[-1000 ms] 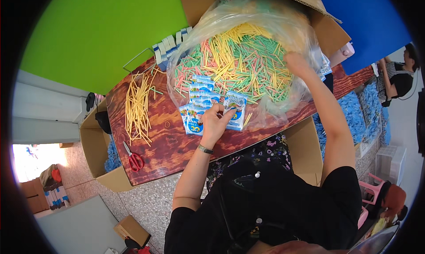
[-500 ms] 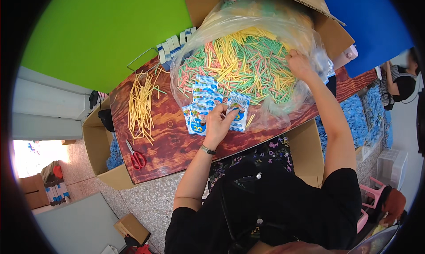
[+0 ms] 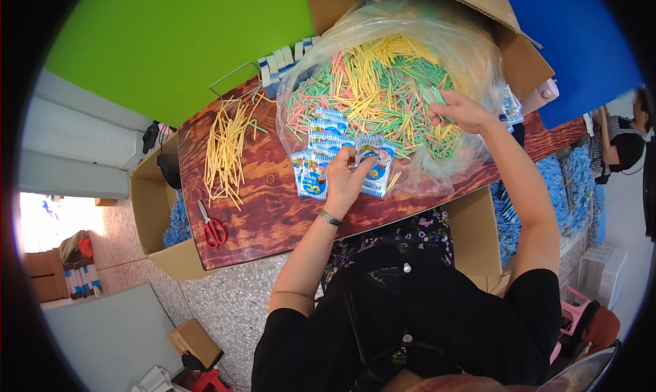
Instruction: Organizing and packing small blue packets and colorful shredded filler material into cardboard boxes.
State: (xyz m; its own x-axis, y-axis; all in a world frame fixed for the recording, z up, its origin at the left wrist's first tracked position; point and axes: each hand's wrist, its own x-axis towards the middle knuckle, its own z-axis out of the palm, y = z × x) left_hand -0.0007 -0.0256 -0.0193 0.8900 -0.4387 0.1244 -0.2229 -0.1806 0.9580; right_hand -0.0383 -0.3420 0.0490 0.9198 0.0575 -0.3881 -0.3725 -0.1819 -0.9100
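The left hand (image 3: 346, 175) is pinching a blue-and-white packet (image 3: 376, 165) over the worktop (image 3: 273, 207), while the right hand's (image 3: 459, 110) fingers are grasping coloured sticks (image 3: 383, 91) in the clear bag (image 3: 471, 57).

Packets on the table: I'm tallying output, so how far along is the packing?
Done: several blue packets lie fanned out. In hand: left hand on a packet, right hand in the straws. Left: the clear bag remains heaped with coloured straws.

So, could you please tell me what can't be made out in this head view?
- Right hand: fingertips buried among the sticks; a grip cannot be told.
- Left hand: its palm covers part of a packet.
- Box: inside hidden by the clear bag.
- Packet pictures: too small.
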